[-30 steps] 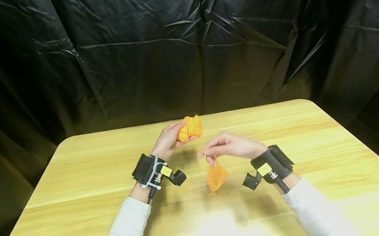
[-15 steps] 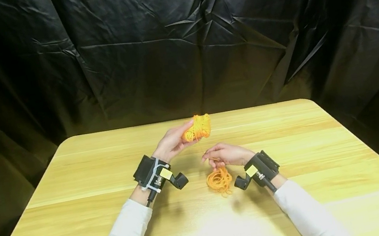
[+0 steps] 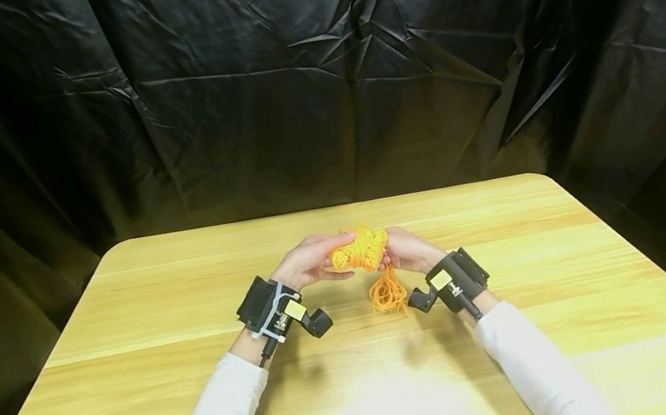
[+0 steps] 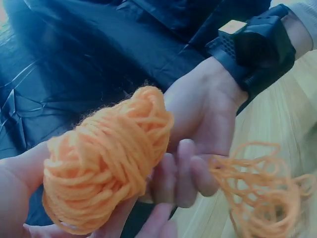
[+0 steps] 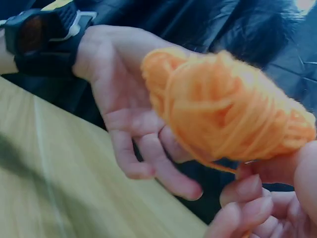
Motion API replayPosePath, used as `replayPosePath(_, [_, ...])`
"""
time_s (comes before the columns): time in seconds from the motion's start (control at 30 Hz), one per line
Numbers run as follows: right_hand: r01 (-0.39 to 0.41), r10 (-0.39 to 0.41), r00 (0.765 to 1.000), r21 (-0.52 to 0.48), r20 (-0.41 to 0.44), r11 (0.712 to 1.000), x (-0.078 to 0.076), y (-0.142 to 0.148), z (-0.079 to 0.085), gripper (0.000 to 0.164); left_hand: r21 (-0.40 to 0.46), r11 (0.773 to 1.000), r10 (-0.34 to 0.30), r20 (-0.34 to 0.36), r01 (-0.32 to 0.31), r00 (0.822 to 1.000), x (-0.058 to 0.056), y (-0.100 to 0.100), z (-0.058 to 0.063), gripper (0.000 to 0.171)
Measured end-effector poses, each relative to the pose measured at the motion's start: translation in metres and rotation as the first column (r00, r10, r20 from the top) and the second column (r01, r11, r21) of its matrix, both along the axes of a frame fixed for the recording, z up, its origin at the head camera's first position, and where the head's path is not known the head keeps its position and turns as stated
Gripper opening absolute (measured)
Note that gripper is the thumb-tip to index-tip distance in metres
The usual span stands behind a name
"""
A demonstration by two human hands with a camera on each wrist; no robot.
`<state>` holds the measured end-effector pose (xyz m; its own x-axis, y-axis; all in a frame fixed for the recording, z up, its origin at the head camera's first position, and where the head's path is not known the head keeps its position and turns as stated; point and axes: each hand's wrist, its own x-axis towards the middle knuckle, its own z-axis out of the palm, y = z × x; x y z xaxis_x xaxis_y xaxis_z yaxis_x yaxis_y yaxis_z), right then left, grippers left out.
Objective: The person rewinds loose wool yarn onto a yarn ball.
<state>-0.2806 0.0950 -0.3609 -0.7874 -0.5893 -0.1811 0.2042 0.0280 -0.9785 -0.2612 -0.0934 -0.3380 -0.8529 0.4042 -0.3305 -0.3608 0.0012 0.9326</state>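
Observation:
A bundle of orange yarn [image 3: 361, 248], wound thick around its middle, is held above the table between thumb and fingers of my left hand [image 3: 310, 261]. My right hand [image 3: 409, 250] is at the bundle's right end, partly hidden behind it in the head view. From its curled fingers hangs a loose tangle of yarn loops [image 3: 388, 292], also plain in the left wrist view. The right wrist view shows a strand running from the underside of the wound yarn [image 5: 223, 109] to my pinching right fingertips [image 5: 247, 191].
Underneath is a light wooden table [image 3: 190, 378] with rounded far corners. Black sheeting [image 3: 268, 137] hangs behind it and at both sides. Each wrist wears a black strap with a small camera [image 3: 315, 323] on an arm.
The yarn bundle in my left hand has come right and a little nearer. My right hand, earlier apart and lower, has risen to the bundle, with the loose loops hanging from it.

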Motion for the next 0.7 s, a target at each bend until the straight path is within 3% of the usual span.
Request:
replayPosePath(0.13, [0.063,-0.063,0.997,-0.007,0.034,0.998,-0.002,0.0,0.007,0.028,0.031,0.997,-0.068,-0.002,0.068,0.998,0.0,-0.001,0.001,0.04])
replayPosePath(0.3, [0.095,-0.095,0.994,-0.001,0.051,0.995,-0.005,0.002,0.018,0.029,0.005,0.993,-0.114,-0.032,0.114,0.993,0.001,-0.001,0.001,0.035])
replayPosePath(0.47, [0.143,-0.14,0.987,0.032,-0.073,0.989,-0.002,0.006,0.031,0.027,-0.047,0.994,-0.106,-0.074,0.103,0.992,0.001,-0.003,0.0,0.03])
replayPosePath(0.7, [0.173,-0.142,0.948,0.088,-0.284,0.981,0.008,0.009,0.056,0.021,-0.148,0.989,-0.016,-0.119,-0.002,0.993,-0.002,-0.007,-0.001,0.033])
